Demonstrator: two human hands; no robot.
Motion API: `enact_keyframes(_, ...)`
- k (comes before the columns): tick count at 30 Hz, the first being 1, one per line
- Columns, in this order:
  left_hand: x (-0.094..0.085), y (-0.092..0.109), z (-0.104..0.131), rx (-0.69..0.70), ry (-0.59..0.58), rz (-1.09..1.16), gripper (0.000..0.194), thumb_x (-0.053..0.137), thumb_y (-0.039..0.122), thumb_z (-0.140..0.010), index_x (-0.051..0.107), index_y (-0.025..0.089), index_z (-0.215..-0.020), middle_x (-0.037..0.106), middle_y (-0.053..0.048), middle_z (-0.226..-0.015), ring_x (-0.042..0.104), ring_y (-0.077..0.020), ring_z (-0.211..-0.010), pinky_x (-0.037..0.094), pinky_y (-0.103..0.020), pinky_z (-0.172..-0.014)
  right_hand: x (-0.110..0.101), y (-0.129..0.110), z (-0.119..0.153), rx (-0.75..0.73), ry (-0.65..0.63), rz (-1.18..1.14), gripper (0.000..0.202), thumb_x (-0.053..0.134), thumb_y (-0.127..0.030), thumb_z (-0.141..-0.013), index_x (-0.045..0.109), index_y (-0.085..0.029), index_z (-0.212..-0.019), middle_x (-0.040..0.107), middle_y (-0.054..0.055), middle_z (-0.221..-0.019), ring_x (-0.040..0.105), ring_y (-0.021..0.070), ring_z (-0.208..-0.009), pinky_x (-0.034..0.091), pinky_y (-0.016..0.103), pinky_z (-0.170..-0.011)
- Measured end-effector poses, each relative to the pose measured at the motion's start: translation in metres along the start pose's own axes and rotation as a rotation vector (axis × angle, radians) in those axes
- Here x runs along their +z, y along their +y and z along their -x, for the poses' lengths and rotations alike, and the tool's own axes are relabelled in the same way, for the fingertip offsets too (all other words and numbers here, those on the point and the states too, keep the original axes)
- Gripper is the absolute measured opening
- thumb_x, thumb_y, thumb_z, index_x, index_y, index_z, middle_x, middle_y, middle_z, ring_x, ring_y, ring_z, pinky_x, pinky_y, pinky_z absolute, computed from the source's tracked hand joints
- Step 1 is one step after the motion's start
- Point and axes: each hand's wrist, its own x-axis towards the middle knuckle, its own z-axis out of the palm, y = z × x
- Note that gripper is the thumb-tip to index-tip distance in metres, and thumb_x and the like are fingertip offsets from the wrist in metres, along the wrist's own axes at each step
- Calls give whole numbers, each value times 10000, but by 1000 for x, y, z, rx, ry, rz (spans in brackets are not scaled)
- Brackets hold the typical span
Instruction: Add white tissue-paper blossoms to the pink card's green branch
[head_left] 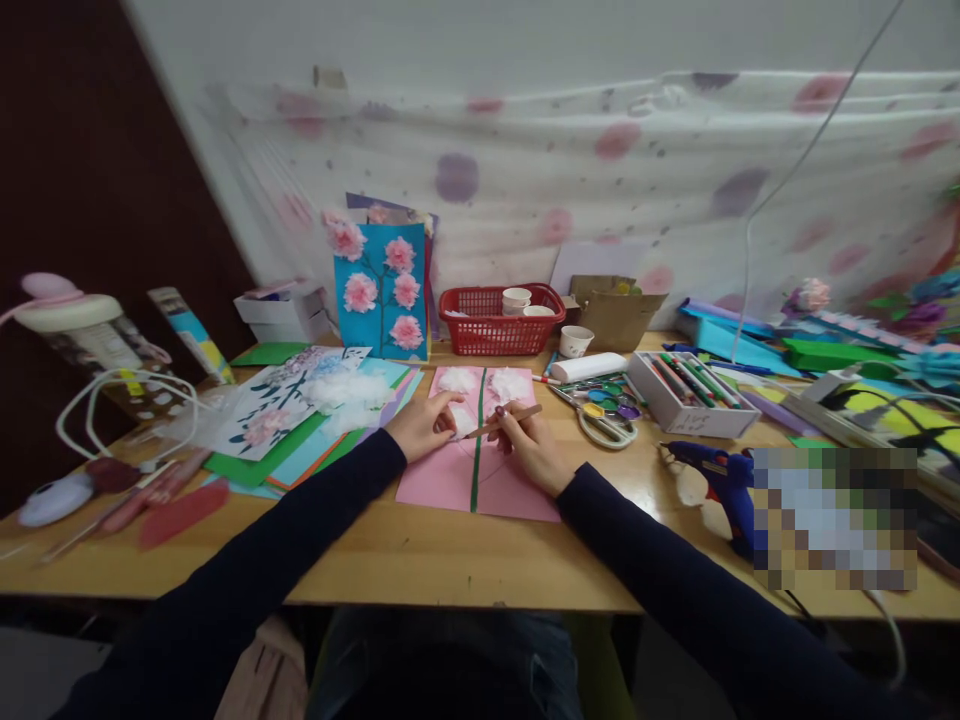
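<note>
A pink card [442, 485] lies on the table in front of me, with a dark green strip [476, 460] running down its middle and thin curved lines drawn on it. White cotton tufts [507, 385] sit on its upper half, either side of the strip. My left hand [424, 425] rests at the card's left side, its curled fingertips closed on the edge of a lower cotton tuft [461, 422]. In my right hand [531, 445] is a thin brown pen-like stick [525, 414], pinched in a writing grip; its dark tip points left, close to that tuft.
Loose cotton [349, 390] lies on coloured paper sheets at the left. Behind stand a blue flower card [375, 290] and a red basket [502, 340] with paper cups. To the right are scissors [611, 432], a box of pens [690, 415] and a blue glue gun [720, 475].
</note>
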Motion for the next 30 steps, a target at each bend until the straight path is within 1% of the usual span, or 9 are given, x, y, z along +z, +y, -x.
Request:
enact_keyframes(4, 0, -1, 0, 8, -12, -14, 486, 586, 55, -691, 537, 147, -1166, 680, -12, -747, 626, -143, -631, 483, -247, -634, 3, -1, 3, -81, -91, 157, 319, 456, -464, -902, 559, -194, -765, 616, 12, -675, 534, 114, -511, 419, 243, -500)
enact_keyframes(12, -3, 0, -1, 22, -42, -93, 483, 584, 76, -714, 529, 149, -1188, 679, -21, -790, 612, -149, -643, 461, -253, -658, 3, 7, 2, -166, -122, 326, 297, 424, -393, -931, 565, -206, -749, 575, 11, -646, 504, 131, -522, 399, 256, -515)
enact_keyframes(14, -8, 2, -1, 17, -53, -153, 533, 650, 141, -697, 515, 126, -1213, 681, -68, -891, 626, -192, -760, 468, -286, -718, 4, 6, 2, -166, -130, 361, 300, 408, -387, -936, 561, -204, -753, 578, 16, -651, 508, 134, -524, 404, 261, -521)
enact_keyframes(16, -12, 2, -1, 4, -77, -239, 732, 764, 245, -610, 475, 102, -1268, 638, -148, -1096, 598, -268, -979, 453, -347, -841, 5, 4, 2, -164, -130, 389, 308, 385, -387, -941, 550, -202, -760, 585, 22, -667, 520, 137, -531, 412, 264, -531)
enact_keyframes(18, -13, 0, 1, -44, -111, -332, 995, 835, 346, -503, 386, 105, -1357, 506, -217, -1317, 476, -349, -1195, 375, -438, -971, 6, 2, 2, -155, -130, 419, 311, 370, -390, -946, 538, -200, -765, 589, 24, -669, 535, 141, -541, 420, 266, -542)
enact_keyframes(20, -10, -5, 3, -115, -156, -404, 1143, 834, 431, -483, 269, 139, -1433, 370, -242, -1441, 337, -389, -1318, 263, -534, -1038, 9, 1, 2, -145, -124, 453, 308, 357, -384, -950, 527, -202, -767, 596, 21, -654, 551, 145, -548, 424, 265, -552)
enact_keyframes(23, -5, -11, 7, -200, -211, -451, 1199, 788, 527, -523, 156, 170, -1477, 278, -264, -1488, 217, -398, -1385, 130, -625, -1051, 14, 0, 1, -137, -106, 511, 274, 354, -353, -948, 513, -205, -781, 629, 31, -675, 584, 155, -575, 433, 266, -570)
enact_keyframes(26, -3, -13, 7, -222, -228, -447, 1227, 762, 580, -523, 116, 176, -1485, 232, -256, -1512, 178, -399, -1400, 53, -649, -1053, 19, -4, -3, -142, -114, 569, 260, 359, -329, -940, 508, -206, -765, 653, 48, -697, 607, 166, -602, 439, 270, -589)
enact_keyframes(30, -5, -13, 7, -205, -240, -421, 1248, 754, 598, -522, 88, 174, -1489, 231, -240, -1519, 173, -404, -1399, 8, -654, -1052, 25, -12, -12, -168, -152, 632, 278, 352, -291, -939, 489, -210, -711, 649, 51, -671, 606, 166, -595, 434, 270, -610)
